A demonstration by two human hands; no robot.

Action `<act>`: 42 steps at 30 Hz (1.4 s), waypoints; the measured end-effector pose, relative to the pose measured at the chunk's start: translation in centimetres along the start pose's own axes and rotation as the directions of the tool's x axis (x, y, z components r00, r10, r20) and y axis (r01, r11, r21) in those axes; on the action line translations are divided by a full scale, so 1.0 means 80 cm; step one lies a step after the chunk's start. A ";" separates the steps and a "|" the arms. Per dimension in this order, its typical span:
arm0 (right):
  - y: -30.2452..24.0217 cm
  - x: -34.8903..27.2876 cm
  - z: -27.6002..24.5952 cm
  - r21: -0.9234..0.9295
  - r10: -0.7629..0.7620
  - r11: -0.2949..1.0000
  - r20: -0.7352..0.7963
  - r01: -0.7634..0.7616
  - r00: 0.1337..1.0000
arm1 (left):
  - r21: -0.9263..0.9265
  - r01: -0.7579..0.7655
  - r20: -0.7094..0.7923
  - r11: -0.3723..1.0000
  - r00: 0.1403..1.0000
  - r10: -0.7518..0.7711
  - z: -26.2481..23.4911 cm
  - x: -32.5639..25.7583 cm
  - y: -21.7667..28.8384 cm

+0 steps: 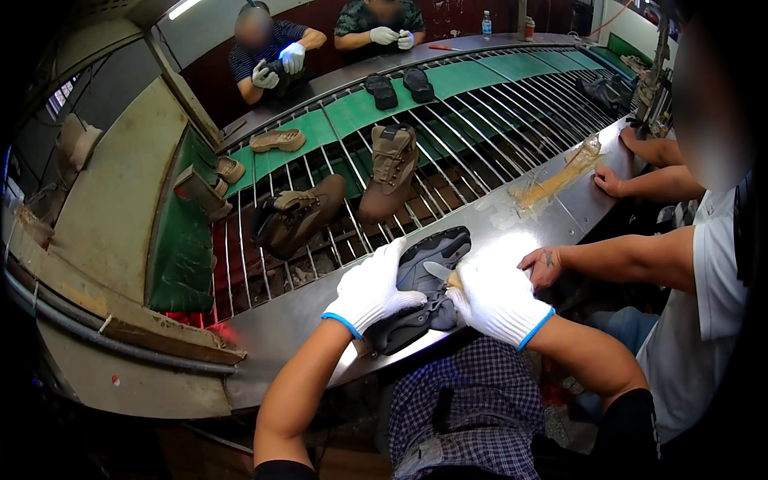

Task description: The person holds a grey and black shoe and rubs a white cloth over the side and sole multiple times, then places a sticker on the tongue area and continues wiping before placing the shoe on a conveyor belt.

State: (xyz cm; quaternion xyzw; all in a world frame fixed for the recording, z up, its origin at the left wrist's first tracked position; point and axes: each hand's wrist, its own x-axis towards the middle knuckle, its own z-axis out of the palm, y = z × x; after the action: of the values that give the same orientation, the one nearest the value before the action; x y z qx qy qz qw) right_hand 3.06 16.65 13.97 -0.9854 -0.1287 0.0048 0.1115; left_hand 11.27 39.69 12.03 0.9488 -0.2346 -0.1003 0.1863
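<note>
A grey lace-up shoe (414, 278) with a dark sole lies on its side on the metal ledge in front of me. My left hand (370, 290), in a white knit glove with a blue cuff, grips it from the left, thumb across the upper. In my right hand (502, 298), gloved the same way, is a small knife (437, 270); its rounded blade points left over the shoe and its pale handle is mostly covered by my fingers. Whether the blade touches the shoe, I cannot tell.
Two brown boots (392, 172) rest on the metal bars (472, 152) beyond the ledge (280, 336). Tan and black soles (278, 141) lie on the green belt (352, 112). Bare hands of people (544, 266) rest on the ledge at right; two gloved co-workers sit across.
</note>
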 end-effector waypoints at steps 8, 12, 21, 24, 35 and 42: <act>0.019 0.024 0.041 0.425 0.031 0.903 0.071 -0.058 0.997 | -0.023 0.019 0.037 1.000 0.999 -0.018 0.008 0.003 0.005; -0.008 0.023 0.018 0.158 -0.043 0.986 -0.012 0.044 0.999 | 0.032 0.027 0.004 0.999 1.000 -0.027 0.009 -0.002 0.002; -0.031 0.012 0.014 0.115 -0.189 0.975 -0.010 0.189 0.982 | 0.174 -0.130 -0.085 0.976 0.986 0.146 0.020 -0.018 -0.012; 0.008 0.002 -0.021 0.189 0.063 0.980 -0.022 -0.057 0.998 | 0.171 -0.124 -0.079 0.977 0.987 0.139 0.021 -0.017 -0.008; -0.008 0.023 0.008 0.179 -0.161 0.974 0.118 0.138 0.980 | 0.206 -0.132 -0.124 0.970 0.979 0.160 0.026 -0.019 -0.024; -0.019 0.016 0.008 0.098 -0.127 0.987 -0.006 0.127 0.992 | 0.255 -0.044 -0.049 0.966 0.997 0.058 0.016 -0.023 -0.016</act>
State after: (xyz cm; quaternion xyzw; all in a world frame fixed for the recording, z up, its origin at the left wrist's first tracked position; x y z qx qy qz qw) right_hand 3.86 18.55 13.74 -0.9685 -0.1909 0.0043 0.1598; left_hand 9.81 41.20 10.54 0.9609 -0.2644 -0.0379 0.0723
